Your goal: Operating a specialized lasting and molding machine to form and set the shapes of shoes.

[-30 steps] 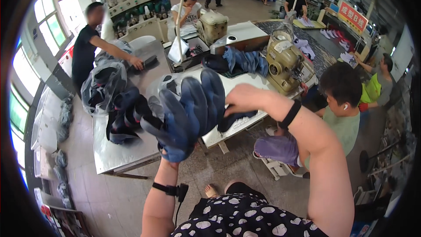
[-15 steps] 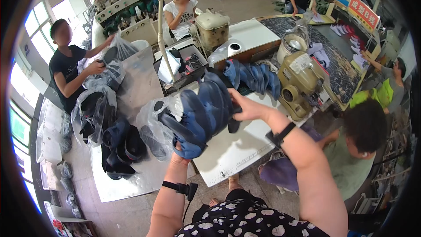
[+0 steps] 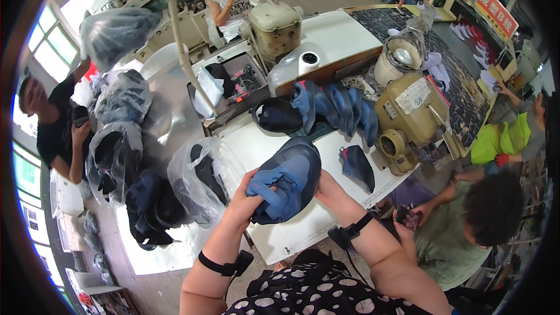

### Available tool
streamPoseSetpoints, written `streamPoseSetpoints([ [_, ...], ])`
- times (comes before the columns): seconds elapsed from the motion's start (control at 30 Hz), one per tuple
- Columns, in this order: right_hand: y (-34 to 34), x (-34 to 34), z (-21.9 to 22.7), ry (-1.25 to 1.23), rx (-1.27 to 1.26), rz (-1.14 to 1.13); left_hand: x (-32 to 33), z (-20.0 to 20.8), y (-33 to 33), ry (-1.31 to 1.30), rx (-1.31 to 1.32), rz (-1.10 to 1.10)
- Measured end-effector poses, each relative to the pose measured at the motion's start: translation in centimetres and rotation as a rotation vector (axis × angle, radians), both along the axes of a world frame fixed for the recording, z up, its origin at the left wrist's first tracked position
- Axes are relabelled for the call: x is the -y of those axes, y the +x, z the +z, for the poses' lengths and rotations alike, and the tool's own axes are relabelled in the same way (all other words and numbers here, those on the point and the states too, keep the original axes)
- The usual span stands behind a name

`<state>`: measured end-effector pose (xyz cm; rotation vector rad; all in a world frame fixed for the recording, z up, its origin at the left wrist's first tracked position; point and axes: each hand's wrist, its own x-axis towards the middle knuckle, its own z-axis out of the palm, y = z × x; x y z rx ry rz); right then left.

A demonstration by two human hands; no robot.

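The left grip (image 3: 240, 201) pinches the near left part of a blue shoe upper (image 3: 294, 169), with the thumb on top, close to its laces. The right grip (image 3: 328, 189) rests against the right side of the same upper; its fingers are hidden behind, so I cannot tell how firmly they close. The upper is between the two grips, raised above the white counter (image 3: 291, 234), with its toe directed away from the person. Whether other pieces are nested under it, I cannot tell.

Beyond the grips, a row of blue uppers (image 3: 338, 108) stands pressed one into another, and a black upper (image 3: 275, 115) is at its left end. To the right of the grips, one dark blue upper (image 3: 357, 169) lies alone, apart from that row.

In my judgement, the work is in the middle: the row looks already ordered, while the held upper and the lone one are not yet placed with it. Left of the grips, a clear plastic bag (image 3: 185, 169) and dark shoe pieces (image 3: 169, 198) probably remain to be sorted.
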<state>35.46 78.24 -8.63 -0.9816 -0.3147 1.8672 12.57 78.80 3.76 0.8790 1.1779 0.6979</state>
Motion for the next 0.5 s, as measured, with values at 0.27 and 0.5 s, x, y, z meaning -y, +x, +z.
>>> streamPoseSetpoints([
  [0.27,5.3,2.4,2.6,0.080,-0.098,-0.264,-3.3,3.9,3.7,-0.125,0.236,-0.272],
  [0.5,10.8,-2.5,10.0,0.155,-0.101,-0.589,-6.5,6.3,8.6,0.025,0.318,-0.173],
])
